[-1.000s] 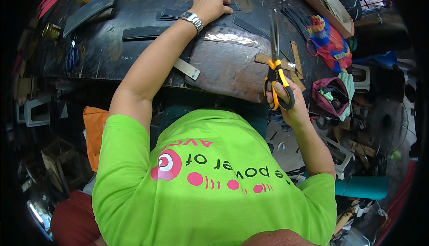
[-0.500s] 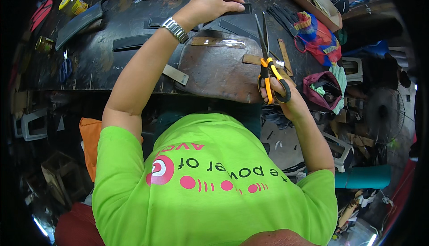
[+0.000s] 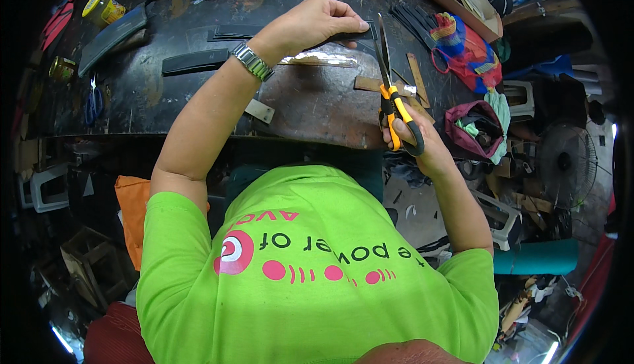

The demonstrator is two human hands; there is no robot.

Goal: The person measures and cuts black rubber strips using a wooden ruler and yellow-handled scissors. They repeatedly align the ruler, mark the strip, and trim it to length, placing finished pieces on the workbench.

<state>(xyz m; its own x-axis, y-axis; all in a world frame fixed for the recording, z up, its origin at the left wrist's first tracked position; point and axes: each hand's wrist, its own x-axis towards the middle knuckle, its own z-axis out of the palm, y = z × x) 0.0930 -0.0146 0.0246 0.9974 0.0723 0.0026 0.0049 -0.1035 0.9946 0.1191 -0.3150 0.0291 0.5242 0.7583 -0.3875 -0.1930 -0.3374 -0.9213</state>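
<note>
Near the far middle of the dark table, my left hand (image 3: 320, 26), with a metal watch on its wrist, pinches a thin black strip (image 3: 372, 32) by its right end. My right hand (image 3: 426, 141) grips scissors (image 3: 394, 100) with yellow and black handles. Their blades point away from me, nearly closed, close to the strip's end; whether they touch it I cannot tell. Below the hands lies a worn brown board (image 3: 317, 103) with a flat wooden piece (image 3: 320, 59) on it. More black strips (image 3: 195, 62) lie left of my left forearm.
Two wooden pieces (image 3: 417, 78) (image 3: 370, 84) lie by the scissors. Farther right are a colourful mesh bag (image 3: 465, 53), a cardboard box (image 3: 465, 0) and an open maroon pouch (image 3: 472, 133). On the left sit a yellow-lidded jar (image 3: 104, 10) and blue-handled scissors (image 3: 94, 103).
My left hand has come nearer to me and slightly right, raising the black strip beside the scissors. The scissor blades have drawn closer together.
</note>
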